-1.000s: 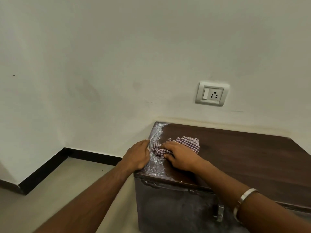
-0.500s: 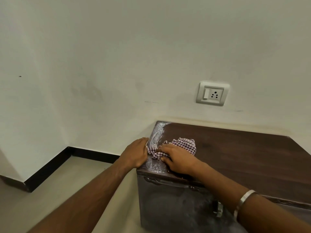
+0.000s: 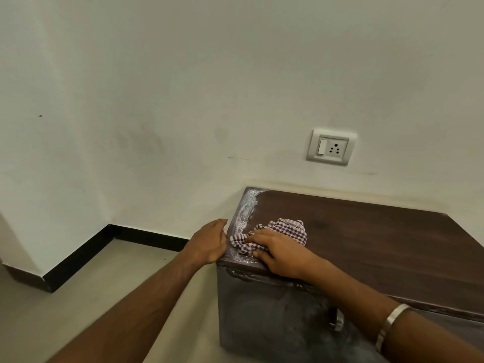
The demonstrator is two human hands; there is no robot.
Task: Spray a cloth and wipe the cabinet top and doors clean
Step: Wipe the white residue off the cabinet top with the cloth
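A dark brown cabinet top [image 3: 366, 239] fills the lower right, with a whitish smeared strip along its left edge. A purple-and-white checked cloth [image 3: 285, 230] lies bunched near the front left corner. My right hand [image 3: 277, 251] presses flat on the cloth, fingers pointing left. My left hand [image 3: 209, 242] rests against the cabinet's left edge beside the cloth, fingers extended and holding nothing. The grey dusty cabinet front [image 3: 275, 318] shows below, with a metal latch [image 3: 339, 319]. No spray bottle is in view.
A white wall rises behind, carrying a switch-and-socket plate [image 3: 331, 147] above the cabinet. A black skirting [image 3: 110, 247] runs along the wall base. Beige floor [image 3: 78, 305] lies left of the cabinet. A metal bangle [image 3: 390, 326] circles my right wrist.
My right hand and the cloth have slid slightly toward the cabinet's front left corner. My left hand stays at the left edge. The camera view has drifted a little.
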